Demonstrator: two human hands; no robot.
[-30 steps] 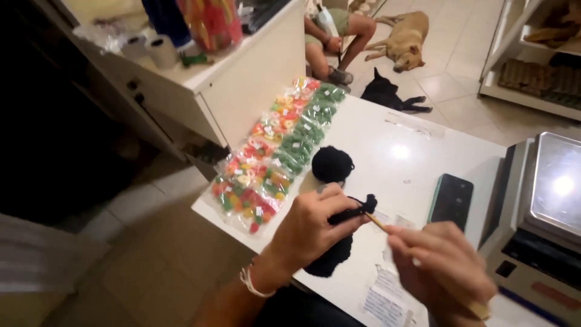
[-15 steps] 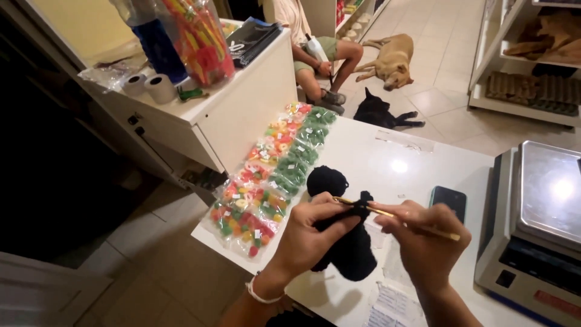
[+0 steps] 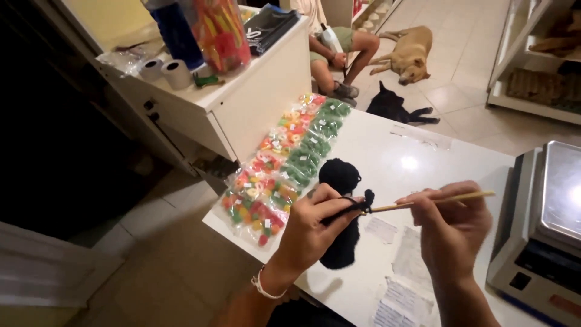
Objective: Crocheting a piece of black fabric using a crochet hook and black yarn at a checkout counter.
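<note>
Black crochet piece: left hand pinches top, fingers narrow. Right hand closed on wooden hook. Better keep yarn taut, hook level, stitches small.

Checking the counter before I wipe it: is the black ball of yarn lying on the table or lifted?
Lying on the table. The black ball of yarn rests on the white table, beyond the left hand; neither hand holds it.

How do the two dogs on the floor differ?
The tan dog is larger and lies stretched out farther from the table; the black dog is smaller and lies right beside the table's edge. The tan dog lies next to a seated person's legs. Both lie on the tiled floor.
</note>
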